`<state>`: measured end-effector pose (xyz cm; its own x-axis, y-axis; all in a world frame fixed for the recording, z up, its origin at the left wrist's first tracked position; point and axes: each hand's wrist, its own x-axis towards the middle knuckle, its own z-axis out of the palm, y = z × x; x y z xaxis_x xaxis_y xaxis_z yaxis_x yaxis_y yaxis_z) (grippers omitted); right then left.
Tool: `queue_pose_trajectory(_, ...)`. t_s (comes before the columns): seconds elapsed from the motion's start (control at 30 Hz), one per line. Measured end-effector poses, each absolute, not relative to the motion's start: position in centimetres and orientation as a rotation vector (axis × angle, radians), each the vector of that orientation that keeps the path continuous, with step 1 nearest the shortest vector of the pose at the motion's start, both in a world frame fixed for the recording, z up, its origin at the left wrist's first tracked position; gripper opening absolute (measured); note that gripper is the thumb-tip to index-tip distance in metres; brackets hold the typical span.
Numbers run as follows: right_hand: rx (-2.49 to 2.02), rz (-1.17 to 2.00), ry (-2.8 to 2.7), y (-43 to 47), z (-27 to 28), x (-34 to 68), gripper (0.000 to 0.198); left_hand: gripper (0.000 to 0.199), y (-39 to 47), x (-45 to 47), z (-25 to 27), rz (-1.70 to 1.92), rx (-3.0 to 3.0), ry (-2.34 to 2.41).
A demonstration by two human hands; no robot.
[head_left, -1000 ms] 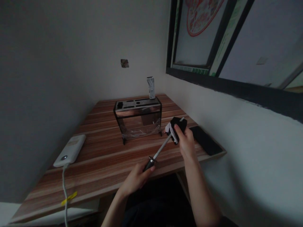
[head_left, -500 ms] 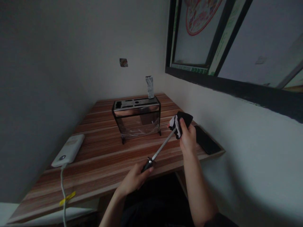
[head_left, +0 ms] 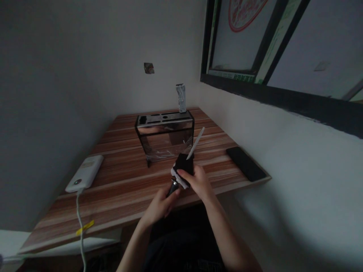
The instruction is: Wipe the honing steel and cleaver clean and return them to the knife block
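My left hand (head_left: 160,204) is closed around the black handle of a honing steel (head_left: 196,143), whose grey rod points up and away to the right. Near the handle end, my right hand (head_left: 197,181) grips a black and white cloth (head_left: 183,166) wrapped around the rod. The rod's far part sticks out bare beyond the cloth. Behind the hands stands a knife block (head_left: 167,141) with a slotted metal top and shiny sides, with clear plastic film around its lower part. A wrapped grey-white item (head_left: 181,99) rises from its right end.
On the wood-grain table (head_left: 119,200), a white power bank (head_left: 85,173) with a cable (head_left: 80,223) lies at left. A black phone (head_left: 246,163) rests near the right edge. Walls border the table behind and at right, below a dark-framed window (head_left: 272,88).
My right hand has slid the cloth down the rod from its tip to near the handle, leaving the tip exposed. My left hand keeps hold of the handle. The view has shifted slightly.
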<state>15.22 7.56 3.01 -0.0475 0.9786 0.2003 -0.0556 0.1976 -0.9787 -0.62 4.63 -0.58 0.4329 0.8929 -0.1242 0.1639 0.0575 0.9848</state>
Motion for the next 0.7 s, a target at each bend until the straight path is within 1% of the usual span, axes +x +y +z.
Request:
queue_pose_trajectory(0.2,-0.989,1.201,-1.33,6.8,3.1,14.2,0.031,0.038,4.6,-0.7,-0.8,0.778,1.416,0.997)
queue_pose_trajectory(0.4,-0.992,1.153,-1.315,6.8,2.8,14.5,0.03,0.04,4.6,-0.4,-0.3,0.766,1.4,0.996)
queue_pose_trajectory(0.53,-0.966,1.18,-1.215,7.0,2.4,14.9,0.032,0.042,4.6,-0.3,-0.1,0.737,1.419,1.017)
queue_pose_trajectory(0.7,-1.0,1.059,-1.126,8.2,2.8,16.5,0.03,0.041,4.6,-0.4,-0.1,0.686,1.464,1.026)
